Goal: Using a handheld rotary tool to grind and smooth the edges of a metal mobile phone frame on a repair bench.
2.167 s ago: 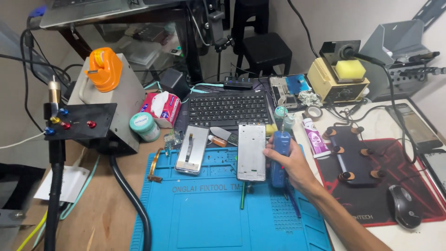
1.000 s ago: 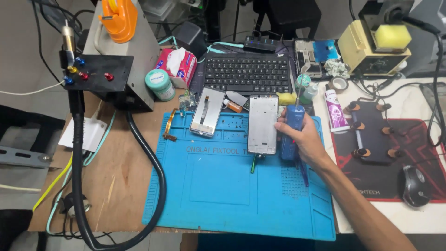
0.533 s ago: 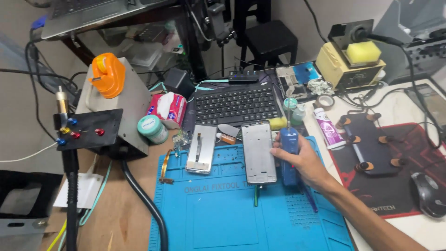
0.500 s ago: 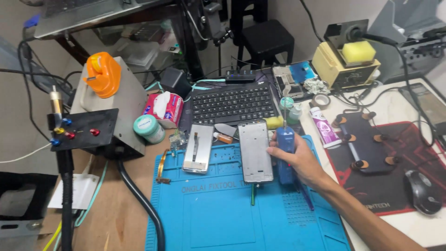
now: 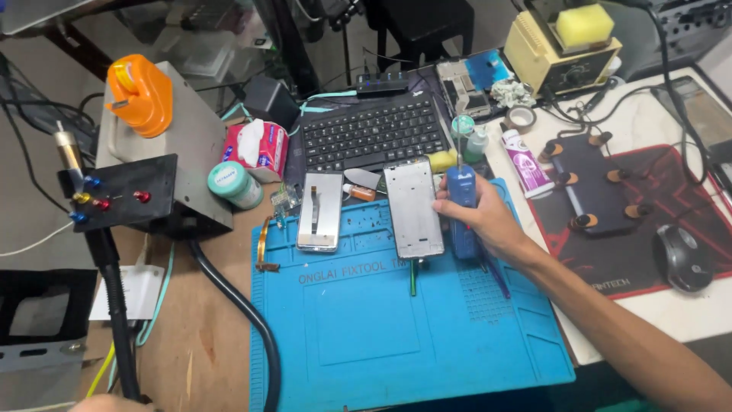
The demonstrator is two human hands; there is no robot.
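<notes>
One right hand (image 5: 488, 221) closed around blue tool (image 5: 461, 202), beside phone frame (image 5: 413, 207) on blue mat (image 5: 396, 320).

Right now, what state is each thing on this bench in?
Right hand: gripping the blue tool.
Blue tool: held upright, tip up.
Phone frame: lying flat on blue mat.
Second phone part: flat, untouched.
Left hand: not in view.

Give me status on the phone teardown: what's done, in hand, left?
Done: the phone frame and a second phone part lie apart, face-down, on the blue mat. In hand: the right hand grips a blue electric screwdriver beside the frame. Left: both pieces still separate; left hand out of view.
</notes>
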